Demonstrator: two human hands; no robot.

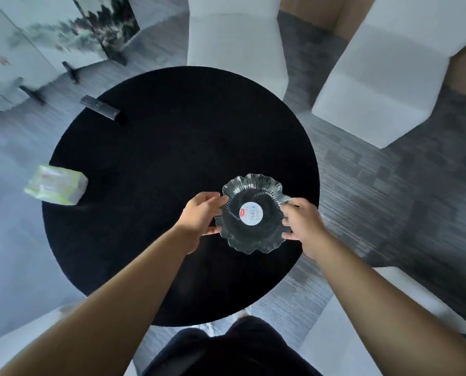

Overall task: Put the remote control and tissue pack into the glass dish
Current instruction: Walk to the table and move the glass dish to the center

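Head view: both hands on the dish (252, 213), lower right of the frame, left hand (199, 213) and right hand (302, 223) with fingers pinching its rim. Pack (57, 185) sits far left on the counter (172, 158), remote (100, 107) upper left at the edge.

the glass dish (253, 213) is clear, with a wavy scalloped rim and a round white-and-red sticker at its centre; it sits upright and empty on the near right part of the desk. the remote control (100, 107), slim and dark, lies flat at the far left edge. the tissue pack (56, 184), pale green and white, overhangs the left edge.
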